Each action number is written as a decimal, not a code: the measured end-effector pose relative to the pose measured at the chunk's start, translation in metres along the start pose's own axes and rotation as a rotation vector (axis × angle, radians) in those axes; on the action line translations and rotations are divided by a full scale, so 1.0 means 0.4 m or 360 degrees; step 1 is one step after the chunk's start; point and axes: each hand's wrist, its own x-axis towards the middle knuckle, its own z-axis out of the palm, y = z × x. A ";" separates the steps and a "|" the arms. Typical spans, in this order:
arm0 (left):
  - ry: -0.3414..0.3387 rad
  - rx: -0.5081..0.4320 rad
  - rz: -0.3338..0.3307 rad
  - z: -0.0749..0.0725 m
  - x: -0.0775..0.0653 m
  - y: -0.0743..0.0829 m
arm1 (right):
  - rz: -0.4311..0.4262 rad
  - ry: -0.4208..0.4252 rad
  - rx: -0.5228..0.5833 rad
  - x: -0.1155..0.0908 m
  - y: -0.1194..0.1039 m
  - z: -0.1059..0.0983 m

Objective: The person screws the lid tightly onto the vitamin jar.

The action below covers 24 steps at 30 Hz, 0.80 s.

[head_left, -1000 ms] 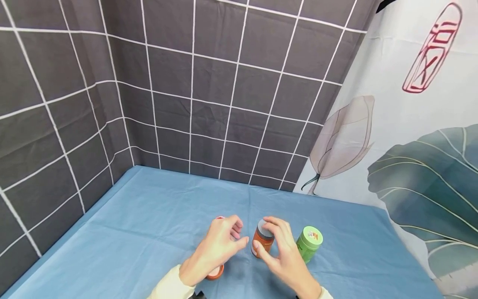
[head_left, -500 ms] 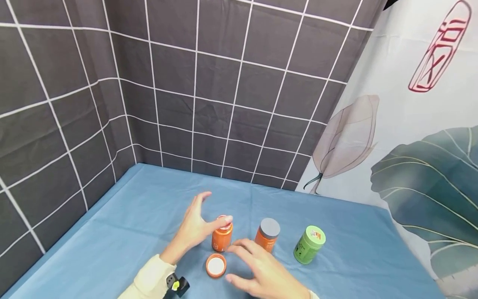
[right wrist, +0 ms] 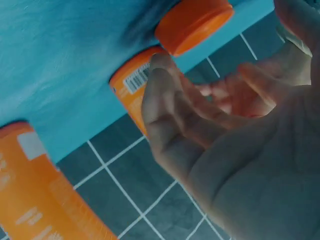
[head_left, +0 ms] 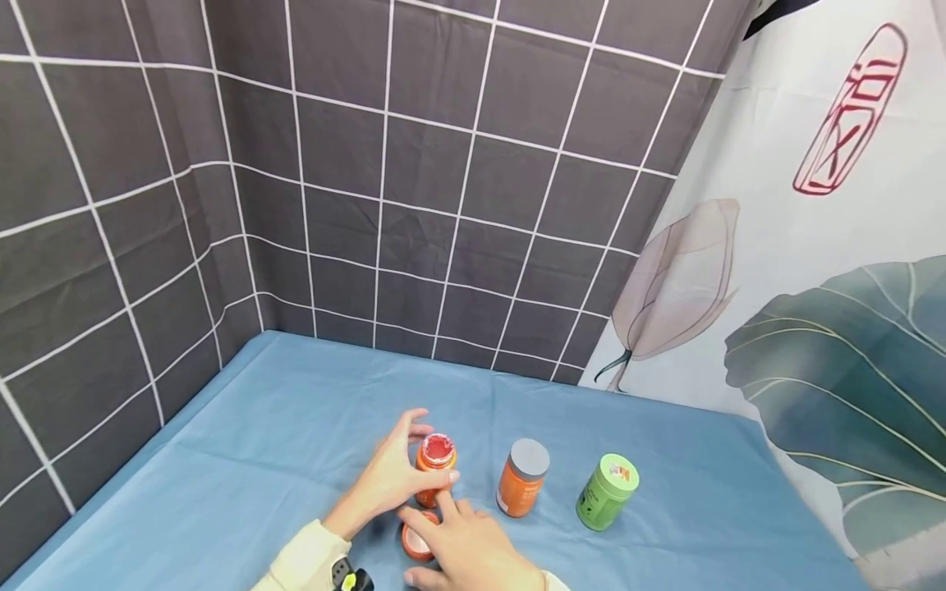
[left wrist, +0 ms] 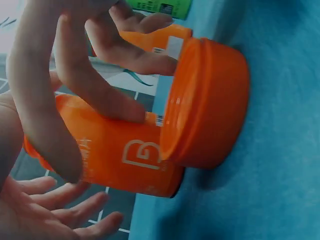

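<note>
An uncapped orange jar point(head_left: 434, 460) stands upright on the blue cloth, its mouth facing up. My left hand point(head_left: 380, 480) is beside it, the fingers spread behind and the thumb in front. The left wrist view shows those fingers apart from the jar. Just in front of the jar lies its orange lid point(left wrist: 215, 107), inside upward. My right hand point(head_left: 476, 550) reaches over from the right with loosely bent fingers, the tips close above the lid's rim and partly covering it. In the right wrist view the lid point(right wrist: 192, 25) sits beyond these fingertips, with nothing held.
To the right stand an orange jar with a grey lid point(head_left: 521, 480) and a green jar point(head_left: 608, 492). The blue tablecloth point(head_left: 296, 410) runs back to a dark gridded curtain point(head_left: 414, 222). A white leaf-patterned cloth point(head_left: 769, 246) hangs at the right.
My right hand has left the grey-lidded jar and moved left to the orange lid. My left hand swung outward, then came in around the uncapped jar.
</note>
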 end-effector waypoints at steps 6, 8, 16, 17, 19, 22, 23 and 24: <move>-0.0124 0.0078 0.0132 0.007 -0.002 -0.015 | 0.0090 -0.0112 -0.0057 0.014 -0.015 0.020; -0.0158 0.0101 0.0152 0.007 -0.002 -0.015 | 0.0088 -0.0135 -0.0074 0.018 -0.015 0.025; -0.0195 0.0122 0.0157 0.004 0.002 -0.022 | 0.0038 -0.0149 -0.0133 0.028 -0.011 0.035; -0.0198 0.0113 0.0162 0.004 0.002 -0.024 | 0.0026 -0.0149 -0.0132 0.028 -0.011 0.035; -0.0189 0.0101 0.0172 0.005 0.003 -0.028 | -0.0008 -0.0131 -0.0126 0.026 -0.008 0.034; -0.0159 0.0092 0.0209 0.007 0.005 -0.033 | -0.0058 -0.0078 -0.0079 0.021 -0.002 0.029; -0.0150 0.0095 0.0222 0.007 0.005 -0.034 | -0.0068 -0.0065 -0.0045 0.018 0.002 0.026; -0.0146 0.0096 0.0232 0.007 0.006 -0.035 | -0.0075 -0.0064 0.0011 0.015 0.005 0.022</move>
